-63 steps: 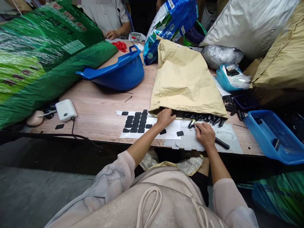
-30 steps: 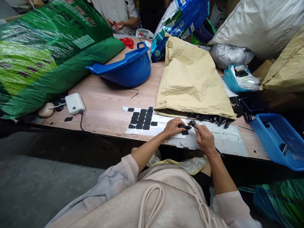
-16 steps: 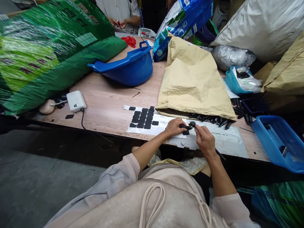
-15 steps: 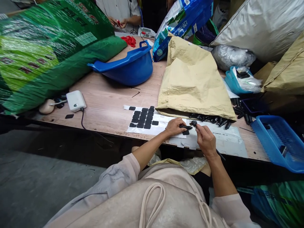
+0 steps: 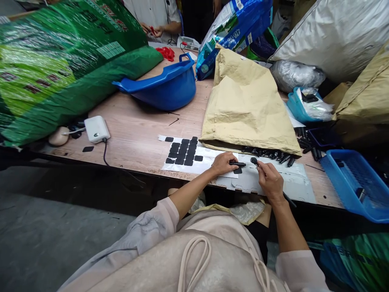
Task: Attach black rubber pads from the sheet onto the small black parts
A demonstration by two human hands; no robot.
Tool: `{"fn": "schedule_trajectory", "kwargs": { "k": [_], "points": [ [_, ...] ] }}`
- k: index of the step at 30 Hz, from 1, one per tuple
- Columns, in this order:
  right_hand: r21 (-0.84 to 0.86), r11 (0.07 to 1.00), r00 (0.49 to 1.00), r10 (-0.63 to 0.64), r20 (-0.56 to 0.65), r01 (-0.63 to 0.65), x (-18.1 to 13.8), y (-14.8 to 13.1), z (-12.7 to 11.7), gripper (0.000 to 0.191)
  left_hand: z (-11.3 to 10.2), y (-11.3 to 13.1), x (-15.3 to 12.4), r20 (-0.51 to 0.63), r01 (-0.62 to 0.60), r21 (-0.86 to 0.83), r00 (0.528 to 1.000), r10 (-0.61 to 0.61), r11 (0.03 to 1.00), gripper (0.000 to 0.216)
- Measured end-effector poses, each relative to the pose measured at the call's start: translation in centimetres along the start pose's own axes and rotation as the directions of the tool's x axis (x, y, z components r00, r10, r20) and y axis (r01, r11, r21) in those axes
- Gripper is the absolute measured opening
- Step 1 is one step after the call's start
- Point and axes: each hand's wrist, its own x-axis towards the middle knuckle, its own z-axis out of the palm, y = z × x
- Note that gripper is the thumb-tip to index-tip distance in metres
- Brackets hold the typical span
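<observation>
My left hand (image 5: 224, 163) rests over the white sheet at the table's front edge, its fingers closed on a slim black tube-shaped piece (image 5: 238, 164). To its right, my right hand (image 5: 270, 180) grips a black tool with a round head (image 5: 254, 160); a dark handle end sticks out by the wrist. The round head is apart from the black piece. Just below that piece lies a black rounded square (image 5: 238, 170). Further left, a white backing sheet (image 5: 165, 166) carries rows of black rounded squares (image 5: 181, 152).
Several black pieces (image 5: 284, 157) lie at the mouth of a tan paper sack (image 5: 243, 97). A blue basin (image 5: 170, 91), a white box with a cable (image 5: 97, 129), a blue basket (image 5: 343, 174) and a large green sack (image 5: 75, 81) stand around. Across the table a person's hands (image 5: 154, 31) hold something red.
My right hand has moved a little to the right, carrying the round-headed tool away from the black piece. My left hand stays in nearly the same place, still holding the piece.
</observation>
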Motion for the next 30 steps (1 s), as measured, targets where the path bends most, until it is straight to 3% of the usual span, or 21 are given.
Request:
{"fn": "schedule_trajectory", "kwargs": {
  "k": [8, 17, 20, 23, 25, 30],
  "points": [
    [-0.069, 0.984, 0.984, -0.155, 0.084, 0.161, 0.0, 4.0, 0.9, 0.026, -0.1, 0.1, -0.2, 0.007, 0.008, 0.012, 1.000, -0.008, 1.000, 0.013],
    [-0.083, 0.991, 0.993, -0.105, 0.052, 0.109, -0.1, 3.7, 1.8, 0.023, -0.9, 0.5, -0.6, 0.044, -0.073, -0.002, 0.996, 0.073, 0.997, 0.014],
    [-0.094, 0.992, 0.995, -0.081, 0.063, 0.087, -0.1, 3.7, 1.8, 0.023, -1.1, 1.7, -3.1, 0.086, -0.127, -0.079, 0.987, 0.133, 0.989, 0.016],
    [-0.089, 0.993, 0.995, -0.072, 0.070, 0.078, -0.1, 3.7, 1.8, 0.022, -0.7, 3.1, -7.2, 0.265, -0.177, -0.170, 0.939, 0.218, 0.969, 0.018],
    [-0.079, 0.995, 0.995, -0.059, 0.077, 0.065, -0.2, 3.7, 1.9, 0.022, -0.1, 3.6, -9.8, 0.393, -0.190, -0.145, 0.890, 0.232, 0.971, 0.017],
    [-0.085, 0.996, 0.996, -0.025, 0.086, 0.033, -0.2, 3.6, 2.0, 0.022, 2.4, 2.6, -13.0, 0.522, -0.055, 0.107, 0.853, -0.009, 0.993, 0.021]
  ]
}}
